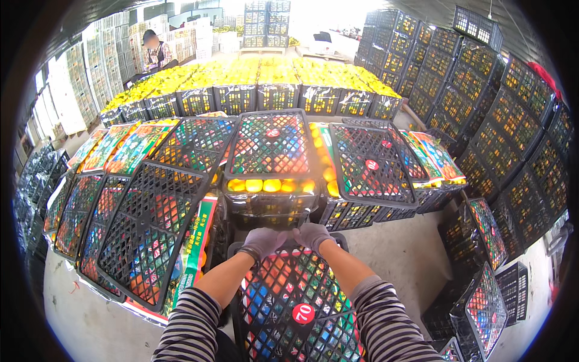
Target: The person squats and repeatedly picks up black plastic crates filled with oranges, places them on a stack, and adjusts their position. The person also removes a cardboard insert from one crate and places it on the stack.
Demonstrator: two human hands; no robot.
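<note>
Both hands wear light thin gloves and meet at the far end of a lidded black plastic crate (298, 298) right before me. My left hand (264, 242) is curled at that end, left of the middle; my right hand (313, 236) is curled close beside it. The fingertips are hidden, so what they grip is not plain. The crate's lattice lid bears a round red sticker (303, 313) over printed sheets. Just beyond the hands stands another fruit crate (271, 203), a row of orange citrus fruit (272, 185) showing under its black lattice lid (272, 145).
Lidded crates (151, 231) flank the left, and a lattice lid (373, 165) lies tilted on crates at the right. Open fruit crates (235, 97) stand behind. Tall crate stacks (479, 113) line the right side. More crates (479, 307) stand low at right. A person (156, 52) is far left.
</note>
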